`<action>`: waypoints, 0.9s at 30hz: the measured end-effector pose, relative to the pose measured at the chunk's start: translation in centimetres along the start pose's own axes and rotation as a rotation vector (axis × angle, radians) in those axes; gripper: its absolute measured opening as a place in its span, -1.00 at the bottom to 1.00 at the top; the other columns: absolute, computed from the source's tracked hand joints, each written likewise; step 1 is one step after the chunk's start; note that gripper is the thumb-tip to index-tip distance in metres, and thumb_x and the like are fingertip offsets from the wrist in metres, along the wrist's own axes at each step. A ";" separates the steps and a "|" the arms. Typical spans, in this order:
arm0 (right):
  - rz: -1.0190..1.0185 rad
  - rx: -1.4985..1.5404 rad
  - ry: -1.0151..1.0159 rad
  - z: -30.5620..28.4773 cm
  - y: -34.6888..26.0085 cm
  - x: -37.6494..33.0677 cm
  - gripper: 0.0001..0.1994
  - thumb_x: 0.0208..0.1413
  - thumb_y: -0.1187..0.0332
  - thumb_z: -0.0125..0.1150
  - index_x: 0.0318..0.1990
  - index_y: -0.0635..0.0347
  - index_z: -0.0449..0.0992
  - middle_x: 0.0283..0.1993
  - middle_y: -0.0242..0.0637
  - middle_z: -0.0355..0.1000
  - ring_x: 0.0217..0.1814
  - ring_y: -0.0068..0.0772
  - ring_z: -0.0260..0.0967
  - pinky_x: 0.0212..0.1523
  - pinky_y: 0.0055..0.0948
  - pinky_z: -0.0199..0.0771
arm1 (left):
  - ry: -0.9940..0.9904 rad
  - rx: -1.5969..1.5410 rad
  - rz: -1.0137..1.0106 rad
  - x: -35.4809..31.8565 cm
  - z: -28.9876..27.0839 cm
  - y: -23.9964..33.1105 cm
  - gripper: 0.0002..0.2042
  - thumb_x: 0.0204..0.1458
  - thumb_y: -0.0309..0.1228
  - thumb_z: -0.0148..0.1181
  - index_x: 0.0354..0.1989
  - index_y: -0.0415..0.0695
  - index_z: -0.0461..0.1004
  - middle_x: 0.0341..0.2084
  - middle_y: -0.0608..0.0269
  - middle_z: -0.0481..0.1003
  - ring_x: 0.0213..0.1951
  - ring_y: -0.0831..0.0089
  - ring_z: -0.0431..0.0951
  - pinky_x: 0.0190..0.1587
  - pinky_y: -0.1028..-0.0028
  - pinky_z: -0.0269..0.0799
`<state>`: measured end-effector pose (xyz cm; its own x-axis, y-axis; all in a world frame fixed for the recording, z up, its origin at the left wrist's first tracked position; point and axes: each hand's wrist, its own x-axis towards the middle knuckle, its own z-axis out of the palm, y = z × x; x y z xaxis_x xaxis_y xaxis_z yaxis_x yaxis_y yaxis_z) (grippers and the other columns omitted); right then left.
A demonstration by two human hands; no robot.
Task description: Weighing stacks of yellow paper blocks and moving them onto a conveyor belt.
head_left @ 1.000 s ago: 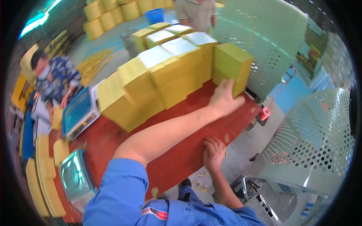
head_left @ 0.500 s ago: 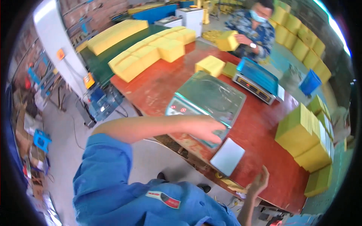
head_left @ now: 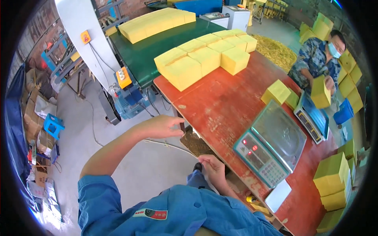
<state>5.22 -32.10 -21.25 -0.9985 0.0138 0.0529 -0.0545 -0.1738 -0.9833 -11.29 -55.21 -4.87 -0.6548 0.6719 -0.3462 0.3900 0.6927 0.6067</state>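
Note:
My left hand (head_left: 159,126) is held out over the floor beside the near left edge of the red table (head_left: 220,110), fingers and thumb apart with nothing between them. Lower and to its right, my right hand (head_left: 213,168) hovers in front of the table's near edge, empty, its fingers loosely bent but not closed. A digital scale (head_left: 262,155) with a clear-covered pan and lit red display stands on the table, right of both hands. Beside the scale's keypad, at the table edge, lies a flat pale rectangular pad (head_left: 278,196). Neither hand touches these things.
Yellow paper-like blocks (head_left: 181,70) are lined up at the table's far left. Behind runs a green conveyor belt (head_left: 145,63) with a blue motor (head_left: 132,103). A co-worker (head_left: 315,63) holds a yellow block near a second scale (head_left: 309,122). More blocks (head_left: 332,173) are stacked at right.
My view has turned left, so the scale now sits farther right. My left hand has left the scale's front and is off the table; my right hand has also come away leftward.

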 end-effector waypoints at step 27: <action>-0.122 -0.794 0.537 2.9 2.4 16.9 -0.74 -0.13 0.60 0.19 -0.19 0.26 0.51 -0.26 -0.13 0.48 -0.23 -0.07 0.48 -0.26 -0.25 0.53 | 0.632 0.583 0.501 61.1 -18.2 -5.5 -0.36 0.20 0.08 -0.09 0.27 -0.20 0.27 0.24 -0.03 0.30 0.32 0.10 0.21 0.34 -0.01 0.01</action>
<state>-11.75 -35.15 -22.16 -0.8402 0.4708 0.2692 0.0584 0.5719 -0.8182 -65.27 -22.77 -16.35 -0.4861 0.7763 0.4013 0.8618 0.5019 0.0731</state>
